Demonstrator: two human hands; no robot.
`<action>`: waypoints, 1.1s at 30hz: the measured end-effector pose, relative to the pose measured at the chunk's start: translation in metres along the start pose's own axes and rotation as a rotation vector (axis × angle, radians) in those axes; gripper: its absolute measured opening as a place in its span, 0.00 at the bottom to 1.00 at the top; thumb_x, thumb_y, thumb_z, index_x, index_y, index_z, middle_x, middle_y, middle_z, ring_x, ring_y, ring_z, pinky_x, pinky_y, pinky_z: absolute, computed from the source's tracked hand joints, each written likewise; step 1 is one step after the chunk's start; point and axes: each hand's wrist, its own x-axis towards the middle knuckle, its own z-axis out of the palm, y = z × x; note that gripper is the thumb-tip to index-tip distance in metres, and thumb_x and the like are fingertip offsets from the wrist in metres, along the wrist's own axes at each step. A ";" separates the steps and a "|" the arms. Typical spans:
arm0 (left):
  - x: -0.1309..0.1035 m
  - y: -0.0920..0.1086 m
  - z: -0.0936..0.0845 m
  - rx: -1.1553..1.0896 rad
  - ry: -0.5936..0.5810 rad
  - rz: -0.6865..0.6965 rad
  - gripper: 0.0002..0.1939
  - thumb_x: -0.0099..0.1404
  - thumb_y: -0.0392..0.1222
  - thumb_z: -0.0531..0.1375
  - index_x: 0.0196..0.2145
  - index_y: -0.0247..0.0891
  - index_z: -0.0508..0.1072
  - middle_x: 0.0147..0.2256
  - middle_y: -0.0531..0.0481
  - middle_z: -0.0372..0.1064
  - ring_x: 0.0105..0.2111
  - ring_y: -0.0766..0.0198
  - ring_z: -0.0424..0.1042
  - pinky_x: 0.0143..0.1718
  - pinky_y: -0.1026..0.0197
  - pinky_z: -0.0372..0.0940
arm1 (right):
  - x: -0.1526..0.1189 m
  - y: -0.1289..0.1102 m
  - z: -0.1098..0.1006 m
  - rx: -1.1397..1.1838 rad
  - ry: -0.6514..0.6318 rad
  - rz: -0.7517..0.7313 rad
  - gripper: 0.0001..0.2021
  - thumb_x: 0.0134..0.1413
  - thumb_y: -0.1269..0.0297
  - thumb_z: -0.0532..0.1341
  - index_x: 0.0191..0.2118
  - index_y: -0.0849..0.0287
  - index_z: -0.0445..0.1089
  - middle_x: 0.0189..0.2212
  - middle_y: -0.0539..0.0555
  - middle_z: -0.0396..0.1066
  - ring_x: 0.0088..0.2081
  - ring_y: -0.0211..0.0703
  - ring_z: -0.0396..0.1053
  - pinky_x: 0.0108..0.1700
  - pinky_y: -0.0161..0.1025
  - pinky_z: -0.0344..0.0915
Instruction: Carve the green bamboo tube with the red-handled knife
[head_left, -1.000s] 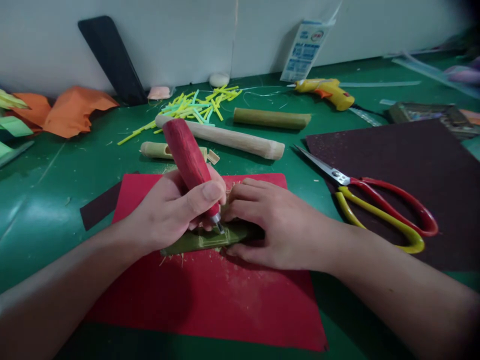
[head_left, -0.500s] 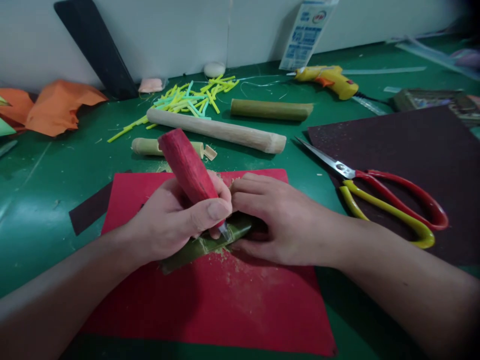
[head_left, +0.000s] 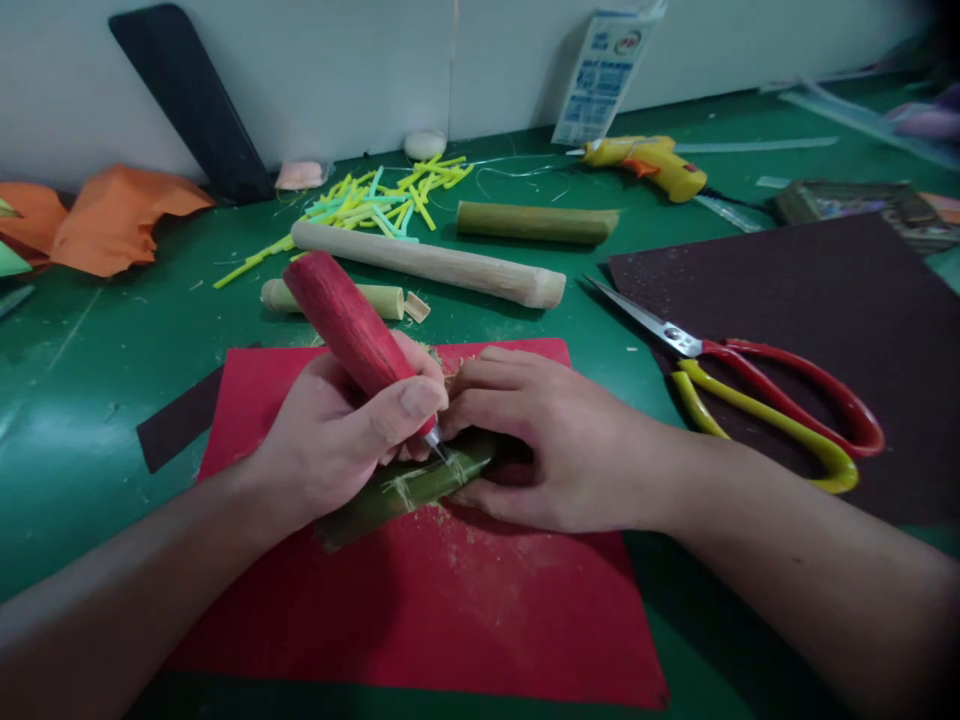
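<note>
My left hand (head_left: pixel 337 430) is closed round a carving knife (head_left: pixel 349 325) with a thick red handle, tilted up to the left. Its small metal blade points down onto a green bamboo piece (head_left: pixel 409 490), which bears pale scratched lines. With bent fingers, my right hand (head_left: pixel 540 435) grips the right end of that bamboo, covering it. Beneath both hands lies a red sheet (head_left: pixel 480 640), sprinkled with fine shavings. Just beyond the sheet rests a pale bamboo tube (head_left: pixel 382 300), partly hidden behind the handle, beside a small curved chip (head_left: pixel 417 307).
Scissors (head_left: pixel 694 350) lie at right on a dark brown sheet (head_left: pixel 780 290). Farther back are a long peeled stick (head_left: pixel 427 265), a green bamboo tube (head_left: pixel 536 223), yellow and teal straw pieces (head_left: pixel 352 205) and a yellow glue gun (head_left: pixel 649 165). Orange paper (head_left: pixel 127 220) sits at left.
The carving knife's handle has moved left and leans over more, with more of its blade showing. My left hand has shifted slightly left; my right hand still grips the bamboo.
</note>
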 end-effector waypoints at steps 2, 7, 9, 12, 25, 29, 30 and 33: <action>0.000 0.000 0.000 -0.011 0.012 -0.025 0.22 0.61 0.58 0.66 0.27 0.35 0.70 0.19 0.54 0.66 0.16 0.74 0.62 0.14 0.72 0.55 | 0.000 0.001 0.000 0.008 0.006 -0.007 0.10 0.49 0.67 0.67 0.39 0.61 0.75 0.38 0.56 0.74 0.41 0.45 0.70 0.48 0.45 0.65; 0.001 0.000 0.000 -0.003 0.014 -0.049 0.23 0.60 0.59 0.67 0.25 0.36 0.71 0.19 0.54 0.67 0.16 0.73 0.63 0.13 0.72 0.54 | 0.000 0.001 0.001 0.014 0.005 -0.017 0.09 0.49 0.68 0.67 0.39 0.61 0.75 0.40 0.56 0.74 0.43 0.46 0.70 0.49 0.45 0.65; 0.001 -0.001 0.001 0.025 0.020 -0.031 0.22 0.60 0.59 0.67 0.25 0.36 0.73 0.19 0.54 0.68 0.16 0.73 0.63 0.13 0.71 0.54 | 0.000 0.001 0.001 0.014 0.001 -0.011 0.09 0.49 0.67 0.67 0.39 0.61 0.75 0.38 0.56 0.73 0.41 0.45 0.70 0.47 0.45 0.65; 0.000 0.000 0.001 0.072 0.039 0.024 0.20 0.59 0.57 0.69 0.26 0.36 0.76 0.19 0.54 0.68 0.16 0.74 0.61 0.14 0.71 0.53 | 0.000 0.000 0.000 0.007 0.001 0.002 0.09 0.49 0.68 0.67 0.38 0.61 0.74 0.36 0.55 0.72 0.39 0.44 0.69 0.44 0.43 0.65; -0.007 0.001 0.000 0.069 0.009 0.103 0.09 0.61 0.43 0.68 0.28 0.35 0.77 0.20 0.54 0.69 0.18 0.73 0.64 0.17 0.70 0.57 | -0.001 0.000 -0.003 0.023 -0.041 -0.019 0.08 0.50 0.70 0.65 0.38 0.59 0.70 0.40 0.56 0.73 0.42 0.44 0.68 0.45 0.43 0.64; -0.007 0.000 0.000 0.083 0.045 0.134 0.09 0.60 0.43 0.68 0.29 0.35 0.78 0.21 0.54 0.70 0.19 0.72 0.66 0.18 0.70 0.59 | 0.000 0.000 -0.003 0.006 -0.021 -0.029 0.07 0.50 0.70 0.65 0.38 0.60 0.70 0.39 0.55 0.72 0.40 0.43 0.67 0.44 0.42 0.63; -0.007 0.000 0.000 0.093 0.059 0.140 0.09 0.60 0.45 0.68 0.29 0.35 0.78 0.21 0.53 0.70 0.19 0.72 0.66 0.18 0.70 0.60 | 0.000 0.000 -0.003 0.001 -0.019 -0.034 0.07 0.50 0.70 0.65 0.38 0.60 0.70 0.38 0.55 0.72 0.39 0.42 0.67 0.44 0.41 0.63; -0.006 -0.001 0.000 0.109 0.079 0.151 0.11 0.61 0.46 0.68 0.29 0.35 0.78 0.21 0.53 0.70 0.19 0.71 0.65 0.17 0.69 0.58 | 0.000 0.001 -0.003 -0.006 -0.012 -0.049 0.08 0.50 0.71 0.64 0.38 0.61 0.70 0.38 0.55 0.72 0.39 0.42 0.67 0.44 0.41 0.63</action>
